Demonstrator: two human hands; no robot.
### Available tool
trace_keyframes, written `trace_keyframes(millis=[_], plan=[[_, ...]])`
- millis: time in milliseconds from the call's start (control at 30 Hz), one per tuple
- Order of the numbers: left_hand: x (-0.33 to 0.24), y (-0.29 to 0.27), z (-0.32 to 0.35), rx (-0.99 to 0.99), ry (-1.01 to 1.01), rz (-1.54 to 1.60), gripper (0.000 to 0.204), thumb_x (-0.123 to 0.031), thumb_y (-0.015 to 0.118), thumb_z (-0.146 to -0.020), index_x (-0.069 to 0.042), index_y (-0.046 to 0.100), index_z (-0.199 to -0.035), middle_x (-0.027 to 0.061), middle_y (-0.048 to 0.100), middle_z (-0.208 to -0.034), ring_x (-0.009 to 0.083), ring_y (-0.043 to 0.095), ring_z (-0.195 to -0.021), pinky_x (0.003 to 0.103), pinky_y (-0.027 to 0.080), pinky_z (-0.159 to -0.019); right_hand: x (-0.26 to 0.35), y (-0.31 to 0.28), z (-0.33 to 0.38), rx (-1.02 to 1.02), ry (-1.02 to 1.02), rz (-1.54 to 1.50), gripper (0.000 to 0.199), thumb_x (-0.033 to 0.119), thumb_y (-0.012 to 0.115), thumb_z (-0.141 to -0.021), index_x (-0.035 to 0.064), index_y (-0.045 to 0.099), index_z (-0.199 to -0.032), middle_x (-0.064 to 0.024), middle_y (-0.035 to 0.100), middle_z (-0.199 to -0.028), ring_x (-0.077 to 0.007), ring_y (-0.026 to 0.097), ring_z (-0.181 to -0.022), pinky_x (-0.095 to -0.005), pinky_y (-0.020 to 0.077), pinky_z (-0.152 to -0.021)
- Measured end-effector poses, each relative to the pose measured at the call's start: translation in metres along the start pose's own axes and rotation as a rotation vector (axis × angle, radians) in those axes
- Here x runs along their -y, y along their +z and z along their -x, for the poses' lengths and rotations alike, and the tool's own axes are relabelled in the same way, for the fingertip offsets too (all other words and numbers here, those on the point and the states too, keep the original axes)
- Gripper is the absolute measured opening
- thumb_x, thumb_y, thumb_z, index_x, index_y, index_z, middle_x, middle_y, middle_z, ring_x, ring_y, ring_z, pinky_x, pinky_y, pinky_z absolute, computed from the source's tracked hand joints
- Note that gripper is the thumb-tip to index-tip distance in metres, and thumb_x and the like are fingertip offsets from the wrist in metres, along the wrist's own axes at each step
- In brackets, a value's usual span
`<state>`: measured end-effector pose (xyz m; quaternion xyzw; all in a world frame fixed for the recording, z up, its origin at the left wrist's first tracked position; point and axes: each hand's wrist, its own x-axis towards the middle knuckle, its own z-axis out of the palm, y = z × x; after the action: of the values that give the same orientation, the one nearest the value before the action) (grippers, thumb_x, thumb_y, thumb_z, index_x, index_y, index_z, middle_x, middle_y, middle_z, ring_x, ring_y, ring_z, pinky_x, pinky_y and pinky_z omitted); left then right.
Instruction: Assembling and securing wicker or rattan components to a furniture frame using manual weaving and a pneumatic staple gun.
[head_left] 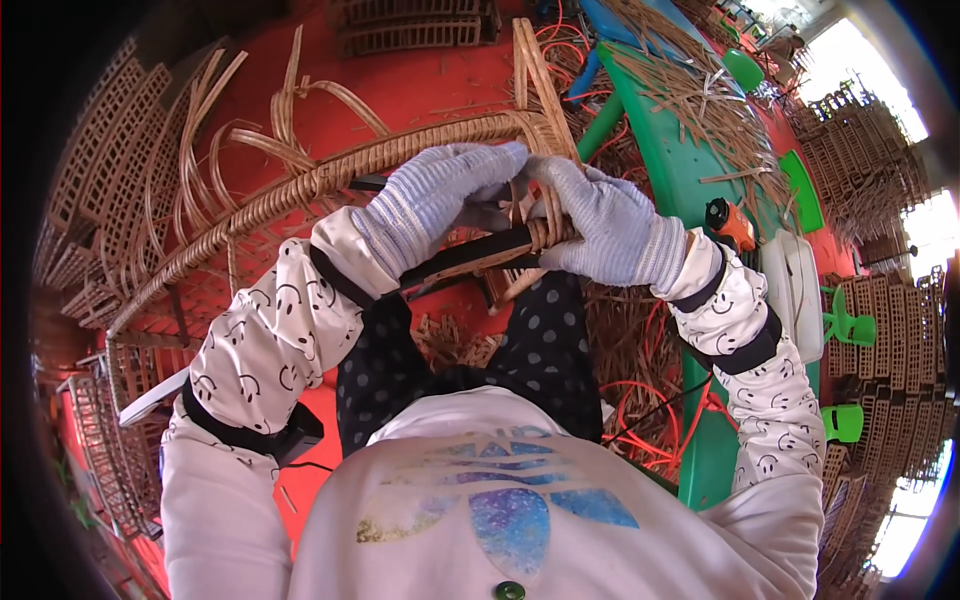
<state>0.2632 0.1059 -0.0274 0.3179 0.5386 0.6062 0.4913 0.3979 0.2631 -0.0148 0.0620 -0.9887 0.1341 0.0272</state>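
Observation:
A tan wicker frame (310,182) lies across in front of me, its long rim wrapped in woven strips. Loose strip ends (290,100) stick up from its far side. My left hand (435,200), in a striped pale glove, bends over the rim near the right corner, its fingertips closed and partly hidden. Opposite it, my right hand (615,220), gloved alike, has its fingers curled round the wrapped corner. A brown strip (516,203) shows between the hands. Below them runs a dark bar (470,252), with strip wound round its right end.
On the right stands a green table (655,130) strewn with cut strips (705,105). An orange and black tool (733,225) and a white box (792,290) are beside my right arm. Stacked wicker pieces (865,160) line both sides. Red cord (650,400) and scraps lie on the floor.

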Motion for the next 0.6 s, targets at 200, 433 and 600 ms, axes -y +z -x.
trace_keyframes(millis=[200,433,600], plan=[[0.000,0.020,-0.009,-0.021,0.003,0.319,0.023,-0.031,0.047,-0.090,-0.009,0.055,-0.089,0.0023,0.054,-0.071,0.0148,0.053,-0.066,0.025,0.043,-0.055,0.001,-0.001,-0.001,-0.073,-0.007,-0.174,0.074,0.026,0.072,-0.064,0.0126,0.031,-0.124,-0.0175,0.058,-0.099,-0.0373,0.055,-0.096,-0.0451,0.0429,-0.084],[-0.018,0.048,0.000,-0.368,0.114,0.350,0.032,-0.030,0.046,-0.090,-0.012,0.040,-0.065,-0.0022,0.034,-0.053,0.0085,0.035,-0.048,0.021,0.023,-0.038,0.003,0.002,-0.003,-0.080,-0.035,0.030,0.061,0.033,0.070,-0.066,0.0110,0.043,-0.117,-0.0144,0.059,-0.091,-0.0341,0.058,-0.086,-0.0405,0.0453,-0.078],[0.005,0.061,0.022,-0.182,0.351,-0.173,0.026,-0.013,0.048,-0.088,-0.004,0.049,-0.064,0.0031,0.044,-0.054,0.0123,0.044,-0.050,0.030,0.036,-0.049,-0.003,0.007,-0.007,0.035,-0.095,-0.143,0.048,0.033,0.069,-0.069,0.0132,0.052,-0.110,-0.0107,0.059,-0.099,-0.0310,0.054,-0.097,-0.0408,0.0420,-0.087]])
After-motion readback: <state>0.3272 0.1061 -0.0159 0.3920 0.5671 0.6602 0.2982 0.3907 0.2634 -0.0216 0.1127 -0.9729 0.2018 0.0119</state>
